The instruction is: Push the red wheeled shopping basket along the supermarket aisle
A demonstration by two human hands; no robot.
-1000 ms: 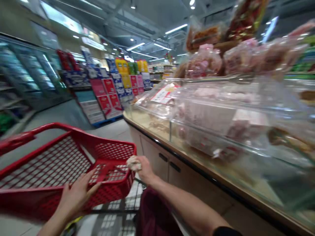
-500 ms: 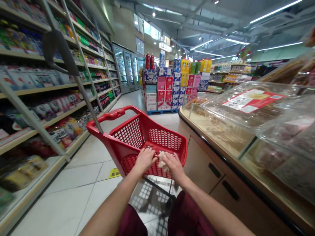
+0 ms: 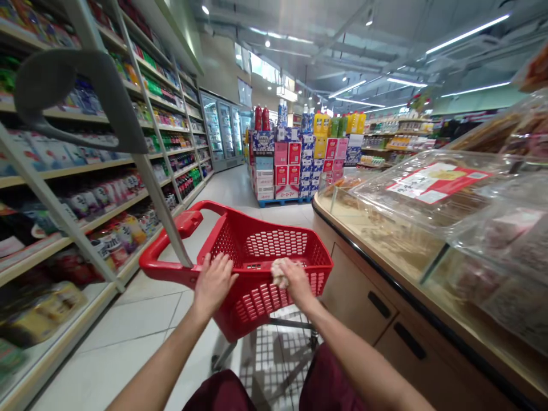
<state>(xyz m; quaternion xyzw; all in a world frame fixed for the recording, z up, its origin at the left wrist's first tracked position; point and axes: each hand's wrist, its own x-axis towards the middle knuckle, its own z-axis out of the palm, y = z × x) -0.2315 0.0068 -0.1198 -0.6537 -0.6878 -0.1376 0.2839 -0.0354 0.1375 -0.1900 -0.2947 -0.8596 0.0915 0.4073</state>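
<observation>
A red plastic shopping cart with perforated basket walls stands side-on before me. My left hand is hooked over its near rim, fingers across the top and thumb on the outer side, close to the handle end. Farther right on that same rim, my right hand presses a crumpled off-white cloth, its fingers closed on it. The cart's red handle points to the left. No goods show in the visible part of the basket.
A grey pole with a looped holder rises at left. Drink shelves line the left side. A glass-edged display counter with clear food boxes borders the right. Stacked cartons stand ahead on a blue pallet.
The cart has turned so its near side lies straighter across my view. My left hand has moved left along the rim, apart from the right hand, which keeps the cloth.
</observation>
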